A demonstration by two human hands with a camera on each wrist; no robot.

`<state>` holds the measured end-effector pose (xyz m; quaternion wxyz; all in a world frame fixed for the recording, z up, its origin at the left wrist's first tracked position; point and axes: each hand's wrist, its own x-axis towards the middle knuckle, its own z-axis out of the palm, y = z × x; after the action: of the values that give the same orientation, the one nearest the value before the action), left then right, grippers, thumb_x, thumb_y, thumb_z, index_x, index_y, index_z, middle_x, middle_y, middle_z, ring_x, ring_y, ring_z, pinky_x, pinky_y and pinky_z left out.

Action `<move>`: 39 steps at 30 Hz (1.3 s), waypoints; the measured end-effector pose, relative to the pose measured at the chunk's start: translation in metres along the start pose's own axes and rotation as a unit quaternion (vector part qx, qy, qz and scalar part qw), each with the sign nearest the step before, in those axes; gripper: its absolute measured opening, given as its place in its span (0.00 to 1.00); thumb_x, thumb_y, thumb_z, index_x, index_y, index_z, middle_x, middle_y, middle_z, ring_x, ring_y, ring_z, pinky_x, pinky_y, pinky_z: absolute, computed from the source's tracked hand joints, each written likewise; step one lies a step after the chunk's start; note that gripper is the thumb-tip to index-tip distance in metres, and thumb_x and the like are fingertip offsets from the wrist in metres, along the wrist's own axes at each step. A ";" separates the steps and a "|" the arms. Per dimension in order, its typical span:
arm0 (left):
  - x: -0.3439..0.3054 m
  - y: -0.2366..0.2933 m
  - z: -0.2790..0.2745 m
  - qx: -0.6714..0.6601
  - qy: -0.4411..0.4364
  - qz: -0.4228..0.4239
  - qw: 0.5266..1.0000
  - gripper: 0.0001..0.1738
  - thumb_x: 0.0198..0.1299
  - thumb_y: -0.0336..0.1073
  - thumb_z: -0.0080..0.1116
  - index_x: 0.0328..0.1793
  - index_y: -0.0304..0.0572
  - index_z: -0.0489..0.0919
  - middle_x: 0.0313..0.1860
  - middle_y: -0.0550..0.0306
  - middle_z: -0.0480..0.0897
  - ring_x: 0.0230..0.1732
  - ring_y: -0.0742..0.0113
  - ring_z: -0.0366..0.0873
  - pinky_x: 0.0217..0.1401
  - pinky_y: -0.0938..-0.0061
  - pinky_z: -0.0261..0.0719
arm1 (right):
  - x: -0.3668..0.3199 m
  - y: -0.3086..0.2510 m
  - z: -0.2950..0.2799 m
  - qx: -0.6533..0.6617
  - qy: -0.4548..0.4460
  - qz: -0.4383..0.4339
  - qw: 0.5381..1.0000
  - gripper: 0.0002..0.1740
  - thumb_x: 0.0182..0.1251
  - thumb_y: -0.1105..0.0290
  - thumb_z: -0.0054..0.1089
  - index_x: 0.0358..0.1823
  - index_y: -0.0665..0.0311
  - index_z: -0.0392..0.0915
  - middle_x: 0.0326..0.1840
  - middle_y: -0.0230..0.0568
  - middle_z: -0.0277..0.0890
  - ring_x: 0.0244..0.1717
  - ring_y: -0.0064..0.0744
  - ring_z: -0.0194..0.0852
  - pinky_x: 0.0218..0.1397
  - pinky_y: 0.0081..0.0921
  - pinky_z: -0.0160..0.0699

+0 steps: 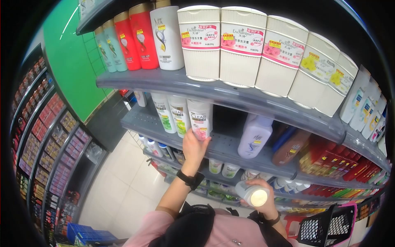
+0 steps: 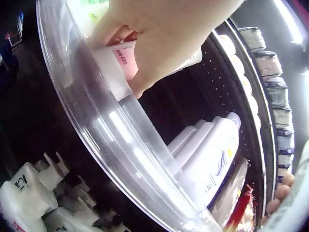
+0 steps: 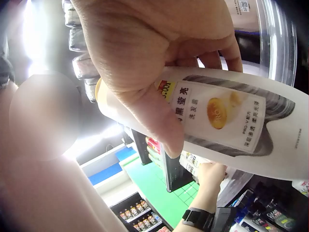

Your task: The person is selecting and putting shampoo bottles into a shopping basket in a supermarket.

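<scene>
On the middle shelf, my left hand (image 1: 195, 149) grips the lower part of a white Clear shampoo bottle (image 1: 200, 117) with a pink floral label. In the left wrist view the thumb and fingers curl round that bottle's base, behind the clear shelf lip (image 2: 111, 116). Two more Clear bottles with green labels (image 1: 180, 115) stand just left of it. My right hand (image 1: 265, 197) holds a white shampoo bottle (image 3: 231, 111) with a pale gold cap (image 1: 259, 198) in front of the body. Its label shows a golden capsule and grey waves, and the thumb lies across it.
White Enchanteur bottles (image 1: 240, 49) line the shelf above, beside red bottles (image 1: 142, 37). Right of my left hand, past a dark gap, stands a lilac bottle (image 1: 255, 136). A black shopping basket (image 1: 325, 226) is low at the right. Another stocked rack (image 1: 45, 156) stands across the aisle.
</scene>
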<state>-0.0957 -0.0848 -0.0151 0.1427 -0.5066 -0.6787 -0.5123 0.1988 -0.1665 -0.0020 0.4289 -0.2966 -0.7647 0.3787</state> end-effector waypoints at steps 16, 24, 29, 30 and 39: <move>0.006 -0.005 -0.019 0.005 -0.053 -0.042 0.998 0.36 0.40 0.38 0.76 0.49 0.33 0.65 0.40 0.38 0.75 0.42 0.38 0.75 0.43 0.57 0.76 | -0.005 -0.020 0.005 0.027 0.003 0.021 0.999 0.34 0.36 0.66 0.83 0.46 0.64 0.74 0.46 0.41 0.78 0.49 0.33 0.77 0.52 0.30 0.76; 0.006 -0.009 -0.019 -0.007 -0.055 -0.037 0.998 0.32 0.39 0.39 0.76 0.44 0.34 0.65 0.38 0.39 0.75 0.40 0.40 0.75 0.41 0.56 0.76 | 0.003 -0.023 0.018 0.024 -0.004 0.003 1.000 0.33 0.35 0.66 0.82 0.45 0.64 0.75 0.45 0.41 0.79 0.49 0.33 0.77 0.54 0.31 0.75; 0.006 -0.014 -0.021 -0.014 -0.053 -0.030 0.998 0.33 0.39 0.39 0.76 0.45 0.33 0.66 0.38 0.39 0.75 0.41 0.40 0.75 0.41 0.57 0.76 | 0.007 -0.034 0.033 0.036 0.000 0.025 0.999 0.32 0.35 0.66 0.83 0.44 0.64 0.75 0.45 0.41 0.79 0.49 0.33 0.78 0.53 0.31 0.75; 0.007 -0.015 -0.022 -0.012 -0.053 -0.029 0.998 0.33 0.39 0.39 0.76 0.45 0.33 0.66 0.38 0.39 0.75 0.41 0.40 0.76 0.41 0.57 0.76 | 0.009 -0.037 0.035 0.035 -0.009 0.033 0.999 0.32 0.35 0.66 0.83 0.44 0.63 0.75 0.45 0.41 0.79 0.48 0.32 0.77 0.53 0.30 0.75; 0.001 -0.038 -0.088 -0.067 -0.138 0.035 0.987 0.22 0.46 0.37 0.71 0.42 0.34 0.72 0.36 0.43 0.78 0.38 0.45 0.78 0.40 0.61 0.78 | 0.034 -0.045 0.068 0.025 -0.053 -0.016 0.998 0.31 0.35 0.67 0.82 0.45 0.64 0.77 0.47 0.40 0.79 0.47 0.33 0.79 0.52 0.28 0.76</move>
<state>-0.1561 -0.1571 0.0032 0.0309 -0.6046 -0.6378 -0.4762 0.1177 -0.1864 0.0270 0.4016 -0.2527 -0.7811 0.4060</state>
